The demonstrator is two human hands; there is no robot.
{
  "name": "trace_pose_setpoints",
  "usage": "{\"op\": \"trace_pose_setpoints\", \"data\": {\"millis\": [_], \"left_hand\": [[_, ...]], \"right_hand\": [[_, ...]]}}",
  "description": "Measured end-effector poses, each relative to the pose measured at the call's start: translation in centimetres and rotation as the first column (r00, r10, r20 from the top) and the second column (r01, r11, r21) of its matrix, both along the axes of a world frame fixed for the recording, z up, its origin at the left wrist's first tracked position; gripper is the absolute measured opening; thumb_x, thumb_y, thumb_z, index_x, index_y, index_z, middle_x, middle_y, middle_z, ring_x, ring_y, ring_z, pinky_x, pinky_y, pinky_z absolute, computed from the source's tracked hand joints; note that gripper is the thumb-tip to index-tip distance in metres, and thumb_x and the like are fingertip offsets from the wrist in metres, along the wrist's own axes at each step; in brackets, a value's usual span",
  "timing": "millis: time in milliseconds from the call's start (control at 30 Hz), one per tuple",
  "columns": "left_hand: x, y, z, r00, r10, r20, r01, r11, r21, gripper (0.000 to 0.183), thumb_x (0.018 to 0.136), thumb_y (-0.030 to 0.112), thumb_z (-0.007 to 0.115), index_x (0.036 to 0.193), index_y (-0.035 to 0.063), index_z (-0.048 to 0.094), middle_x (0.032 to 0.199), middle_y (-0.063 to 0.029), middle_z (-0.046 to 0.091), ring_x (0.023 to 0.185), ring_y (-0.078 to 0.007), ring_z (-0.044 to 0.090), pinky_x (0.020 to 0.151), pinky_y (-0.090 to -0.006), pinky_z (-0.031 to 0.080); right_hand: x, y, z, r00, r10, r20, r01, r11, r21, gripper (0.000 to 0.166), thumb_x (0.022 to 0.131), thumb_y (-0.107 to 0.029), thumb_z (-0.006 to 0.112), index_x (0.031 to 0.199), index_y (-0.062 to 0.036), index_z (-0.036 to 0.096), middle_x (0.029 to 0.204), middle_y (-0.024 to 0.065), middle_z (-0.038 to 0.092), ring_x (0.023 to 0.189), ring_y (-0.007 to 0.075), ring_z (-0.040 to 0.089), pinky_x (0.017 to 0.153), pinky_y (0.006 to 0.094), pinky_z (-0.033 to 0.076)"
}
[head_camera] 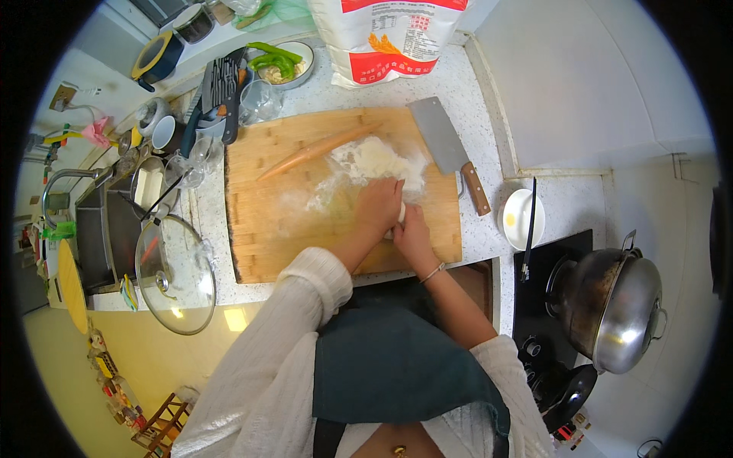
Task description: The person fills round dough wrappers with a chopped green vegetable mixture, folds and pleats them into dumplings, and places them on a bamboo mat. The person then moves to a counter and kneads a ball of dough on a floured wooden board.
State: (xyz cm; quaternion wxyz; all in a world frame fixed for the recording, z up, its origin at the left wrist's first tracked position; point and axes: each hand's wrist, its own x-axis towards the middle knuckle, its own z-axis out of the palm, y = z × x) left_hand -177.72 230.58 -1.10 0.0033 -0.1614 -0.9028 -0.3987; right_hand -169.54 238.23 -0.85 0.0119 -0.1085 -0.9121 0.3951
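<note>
A pale piece of dough, mostly hidden by the fingers, lies between my two hands near the right front part of a wooden cutting board. My left hand presses over it from the left, fingers close together. From the right, my right hand is closed around its near end. White flour is heaped and scattered just beyond my hands. A tapered wooden rolling pin lies aslant behind the flour. At the board's back right corner rests a cleaver, its wooden handle over the edge.
Behind the board stands a flour bag beside a bowl with green peppers. Right are a white bowl with chopsticks and a lidded wok on the stove. Left are knives, glasses, a glass lid and the sink.
</note>
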Motion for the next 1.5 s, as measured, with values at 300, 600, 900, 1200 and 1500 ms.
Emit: {"op": "trace_pose_setpoints", "data": {"millis": [300,600,900,1200,1500], "left_hand": [[1.1,-4.9,3.8,0.984,-0.124,-0.125,0.141,0.980,0.141,0.022,0.082,0.021,0.048,0.068,0.0051,0.055,0.065,-0.0140,0.052,0.065,-0.0338,0.048,0.061,-0.0432,0.036],[1.1,-2.2,0.8,0.969,-0.008,-0.247,0.034,0.994,0.102,0.021,0.082,0.015,0.046,0.065,0.0050,0.051,0.067,-0.0124,0.051,0.064,-0.0314,0.047,0.060,-0.0395,0.038],[-4.3,-4.0,0.1,0.865,0.040,0.499,-0.195,0.945,0.262,0.051,0.086,0.044,0.036,0.072,0.0027,0.062,0.072,-0.0136,0.061,0.069,-0.0276,0.058,0.064,-0.0360,0.044],[3.9,-4.1,2.4,0.999,0.042,0.033,-0.048,0.979,0.197,0.034,0.084,0.027,0.047,0.060,0.0044,0.056,0.063,-0.0128,0.054,0.063,-0.0318,0.051,0.056,-0.0406,0.040],[-1.5,-1.4,-1.7,0.995,0.039,-0.094,-0.053,0.987,-0.153,0.038,0.086,0.030,0.043,0.062,0.0054,0.059,0.066,-0.0136,0.057,0.065,-0.0320,0.054,0.059,-0.0411,0.044]], "right_hand": [[-0.5,-1.5,3.6,0.970,0.237,-0.043,-0.239,0.926,-0.292,0.038,0.071,-0.003,0.058,0.107,0.0020,0.047,0.099,0.0178,0.048,0.084,0.0343,0.051,0.070,0.0347,0.045],[-0.4,-0.9,0.1,0.985,0.112,-0.134,-0.120,0.992,-0.050,0.031,0.072,0.001,0.051,0.103,0.0024,0.048,0.094,0.0173,0.049,0.082,0.0363,0.050,0.071,0.0393,0.042],[-2.1,0.1,0.3,0.996,0.065,-0.055,-0.078,0.954,-0.291,0.026,0.078,-0.008,0.059,0.101,0.0008,0.048,0.085,0.0116,0.052,0.078,0.0186,0.053,0.063,0.0286,0.044],[1.1,1.0,3.9,0.951,0.306,-0.043,-0.308,0.927,-0.214,0.038,0.068,-0.008,0.066,0.102,-0.0021,0.048,0.096,0.0161,0.052,0.088,0.0330,0.052,0.072,0.0377,0.043],[-3.1,0.3,1.8,0.990,0.121,0.066,-0.123,0.992,0.032,0.026,0.069,-0.010,0.064,0.086,-0.0007,0.047,0.085,0.0205,0.054,0.078,0.0382,0.051,0.064,0.0416,0.042]]}}
